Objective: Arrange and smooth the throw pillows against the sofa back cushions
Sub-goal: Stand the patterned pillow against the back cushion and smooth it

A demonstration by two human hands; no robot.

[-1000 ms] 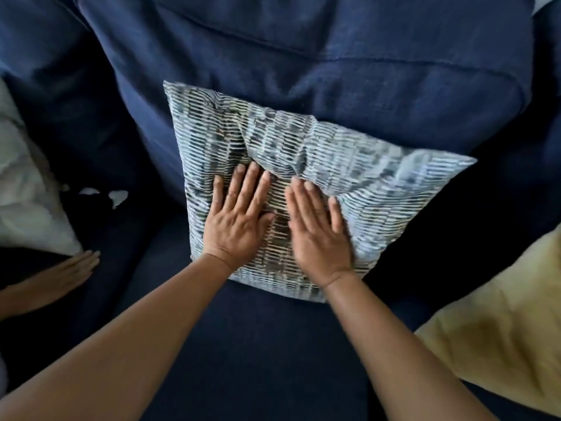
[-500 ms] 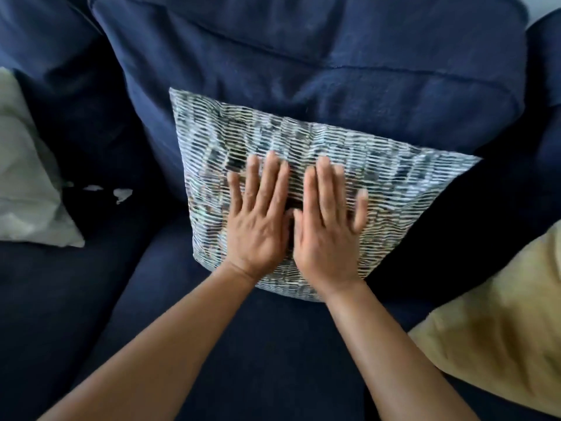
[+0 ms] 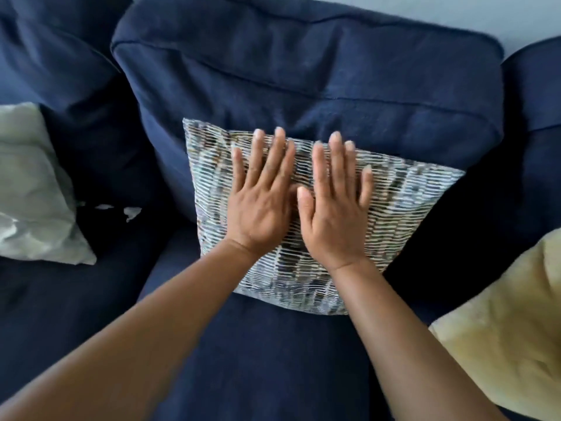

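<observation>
A grey-and-white patterned throw pillow leans against the navy back cushion of the sofa, its lower edge on the seat. My left hand lies flat on the pillow's middle, fingers spread and reaching its top edge. My right hand lies flat beside it, thumbs almost touching. Neither hand grips anything. The hands hide the centre of the pillow.
A pale green-grey pillow rests at the left against another back cushion. A yellow fluffy pillow lies at the right on the navy seat. Small white scraps sit in the gap left of the patterned pillow.
Both hands have slid up the pillow face from its lower middle to near its top edge, and the dent in the top has flattened. A hand seen at the far left is gone from view.
</observation>
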